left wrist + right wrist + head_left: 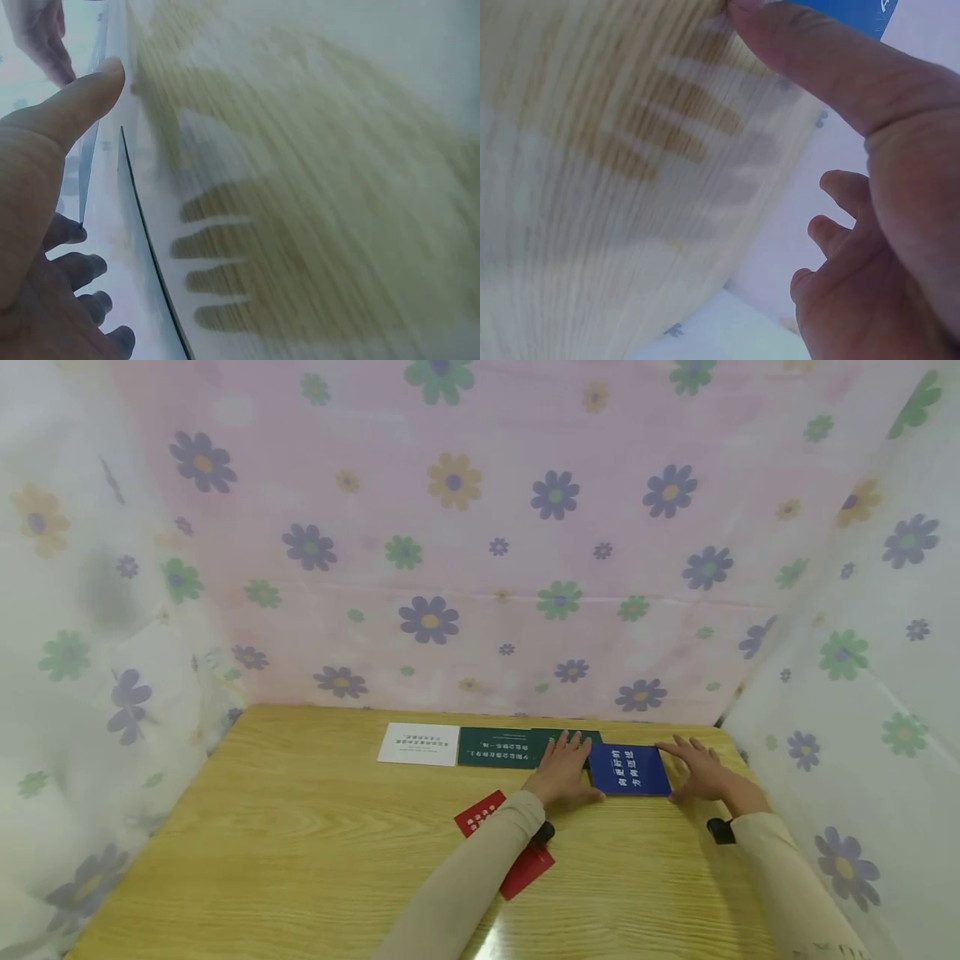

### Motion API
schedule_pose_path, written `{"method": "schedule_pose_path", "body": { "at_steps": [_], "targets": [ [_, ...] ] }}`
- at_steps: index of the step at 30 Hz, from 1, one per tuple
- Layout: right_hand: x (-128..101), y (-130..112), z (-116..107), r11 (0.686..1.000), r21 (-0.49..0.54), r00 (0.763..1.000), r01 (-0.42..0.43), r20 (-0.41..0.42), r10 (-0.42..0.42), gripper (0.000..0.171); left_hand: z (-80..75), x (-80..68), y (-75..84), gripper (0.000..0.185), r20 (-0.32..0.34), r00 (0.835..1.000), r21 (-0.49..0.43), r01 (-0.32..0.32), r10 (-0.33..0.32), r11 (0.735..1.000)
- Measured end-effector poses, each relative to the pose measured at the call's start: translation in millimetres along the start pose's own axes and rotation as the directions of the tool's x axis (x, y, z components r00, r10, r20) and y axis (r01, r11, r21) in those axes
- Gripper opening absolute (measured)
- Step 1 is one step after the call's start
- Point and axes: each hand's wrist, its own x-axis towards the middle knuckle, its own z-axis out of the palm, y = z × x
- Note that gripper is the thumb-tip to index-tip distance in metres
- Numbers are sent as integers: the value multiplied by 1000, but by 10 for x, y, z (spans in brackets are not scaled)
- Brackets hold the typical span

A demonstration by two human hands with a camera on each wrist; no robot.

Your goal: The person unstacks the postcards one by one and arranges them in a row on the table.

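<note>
A blue card (pixel 630 770) with white characters lies between my two hands at the right end of a row of cards. My left hand (pixel 562 770) holds its left edge, thumb at the near corner and index finger at the far one. From the other side, my right hand (pixel 705 770) grips the right edge between thumb and index finger. In the right wrist view the thumb (pixel 802 45) meets the blue card's edge (pixel 847 15), the other fingers spread apart. Beneath the left fingers, a dark green card (pixel 566 735) is partly hidden.
Left of the hands, another dark green card (pixel 491 758) and a white card (pixel 417 744) continue the row along the back of the wooden table (pixel 300 827). Red card surface (pixel 527 870) shows on both sides of the left forearm. Flowered sheets (pixel 495 568) wall the back and sides.
</note>
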Motion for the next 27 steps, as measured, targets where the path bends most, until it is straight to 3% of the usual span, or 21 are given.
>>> {"method": "schedule_pose_path", "body": {
  "at_steps": [9,20,27],
  "targets": [
    [53,102,-137,1000,0,1000,-20,14,20,98,8,126,104,99,-12,1000,-15,17,-17,1000],
    [184,175,-223,993,-46,992,-106,65,109,100,6,360,134,96,-5,999,1,38,-38,999],
    [194,217,-295,988,-56,984,-146,89,151,98,46,499,191,97,-45,998,39,33,-31,999]
  ]
}}
